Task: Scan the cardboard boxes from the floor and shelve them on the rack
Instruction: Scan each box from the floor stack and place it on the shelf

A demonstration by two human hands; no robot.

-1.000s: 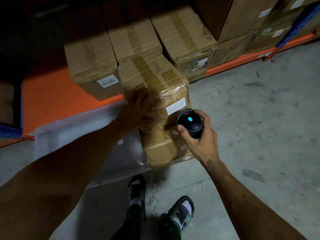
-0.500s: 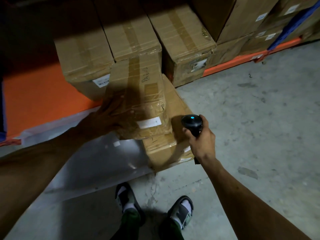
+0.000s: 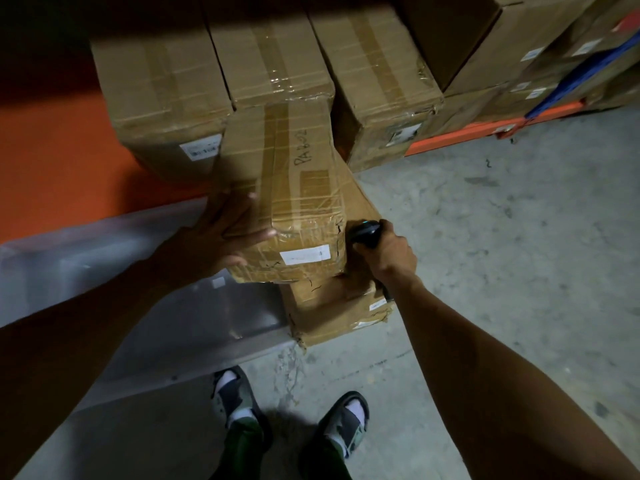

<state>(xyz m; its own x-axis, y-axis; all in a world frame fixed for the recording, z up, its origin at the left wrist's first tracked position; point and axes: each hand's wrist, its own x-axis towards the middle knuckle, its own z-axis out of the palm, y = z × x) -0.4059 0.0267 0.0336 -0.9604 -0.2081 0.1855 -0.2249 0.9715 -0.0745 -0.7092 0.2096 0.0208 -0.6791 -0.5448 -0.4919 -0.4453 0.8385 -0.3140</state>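
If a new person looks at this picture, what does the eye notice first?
First, the taped cardboard box in the middle, tilted on a lower box on the floor; the left hand presses its side. At its right corner, the right hand grips a black scanner. Behind, more boxes sit on the orange rack.

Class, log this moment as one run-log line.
left hand: holds top box | right hand: grips scanner | lower box: on floor

The scanner point(image 3: 366, 233) is mostly hidden between the right hand point(image 3: 389, 252) and the box point(image 3: 287, 199); the box's white label point(image 3: 304, 255) seems too blurred to read.
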